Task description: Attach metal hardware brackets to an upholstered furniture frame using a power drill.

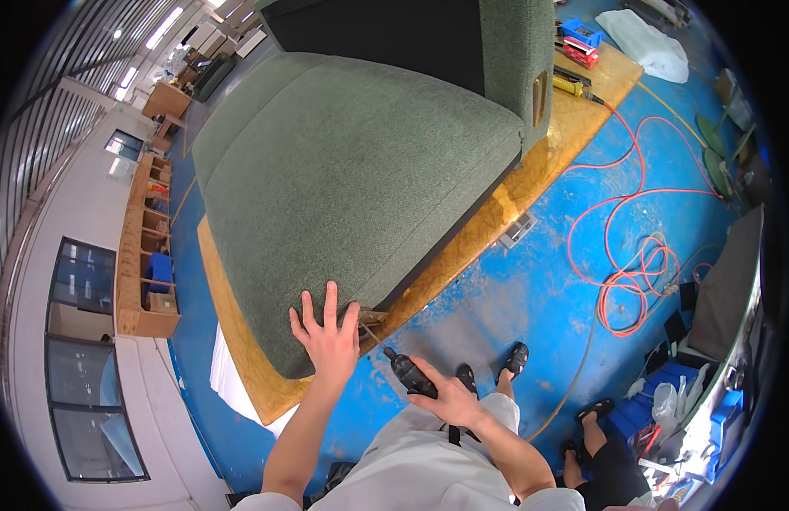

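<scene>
A large green upholstered sofa seat (352,170) lies on a low wooden platform (241,341). My left hand (328,334) rests flat with fingers spread on the sofa's near corner. My right hand (454,399) grips a black power drill (409,375), its thin bit pointing up-left at a small wooden block (373,317) under the sofa's edge, just right of my left hand.
The floor is blue (530,289). A red air hose (633,255) coils on it to the right. Another person's sandalled feet (586,426) stand at lower right. Tools (577,43) lie on the platform's far end. Wooden shelves (147,247) line the left wall.
</scene>
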`<move>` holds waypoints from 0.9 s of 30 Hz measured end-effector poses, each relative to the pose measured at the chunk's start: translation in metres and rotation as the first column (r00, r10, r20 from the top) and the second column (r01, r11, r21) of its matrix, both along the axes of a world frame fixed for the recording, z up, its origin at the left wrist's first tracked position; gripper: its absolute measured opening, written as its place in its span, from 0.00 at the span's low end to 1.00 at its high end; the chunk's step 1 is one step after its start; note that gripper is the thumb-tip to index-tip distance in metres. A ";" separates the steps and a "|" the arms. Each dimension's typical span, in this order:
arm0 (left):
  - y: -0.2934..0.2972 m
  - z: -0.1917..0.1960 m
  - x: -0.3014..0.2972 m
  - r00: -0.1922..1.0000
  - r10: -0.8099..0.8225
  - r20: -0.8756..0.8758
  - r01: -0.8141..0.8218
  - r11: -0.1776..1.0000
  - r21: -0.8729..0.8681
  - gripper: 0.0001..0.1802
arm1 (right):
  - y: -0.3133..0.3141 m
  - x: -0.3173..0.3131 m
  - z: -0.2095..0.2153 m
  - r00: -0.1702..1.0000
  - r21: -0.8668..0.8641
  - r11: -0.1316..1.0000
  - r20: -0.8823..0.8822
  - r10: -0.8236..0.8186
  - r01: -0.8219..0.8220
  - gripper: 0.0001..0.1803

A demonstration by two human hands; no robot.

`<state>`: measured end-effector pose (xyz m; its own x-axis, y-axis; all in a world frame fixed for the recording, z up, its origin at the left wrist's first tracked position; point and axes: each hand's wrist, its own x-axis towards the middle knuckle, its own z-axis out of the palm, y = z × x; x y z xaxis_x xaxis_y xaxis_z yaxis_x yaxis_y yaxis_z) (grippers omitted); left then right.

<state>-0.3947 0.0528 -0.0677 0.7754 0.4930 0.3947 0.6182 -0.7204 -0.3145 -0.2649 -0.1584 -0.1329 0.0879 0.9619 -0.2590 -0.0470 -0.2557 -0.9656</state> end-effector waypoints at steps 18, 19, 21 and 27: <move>-0.001 0.001 -0.004 0.999 -0.022 0.025 0.023 0.998 -0.052 0.18 | 0.007 -0.006 -0.001 0.559 -0.116 0.991 -0.827 -0.062 -0.061 0.40; -0.002 0.001 -0.006 0.999 -0.024 0.025 0.025 0.998 -0.057 0.18 | 0.007 -0.008 0.000 0.559 -0.121 0.991 -0.826 -0.067 -0.059 0.40; -0.001 0.002 -0.005 1.000 -0.021 0.010 0.022 0.999 -0.036 0.18 | 0.010 -0.008 0.002 0.676 -0.111 0.991 -0.737 -0.031 -0.076 0.43; 0.002 -0.002 -0.003 0.999 -0.036 0.037 0.036 0.999 -0.021 0.17 | 0.015 -0.014 -0.009 0.912 -0.006 1.000 -0.410 -0.017 0.016 0.44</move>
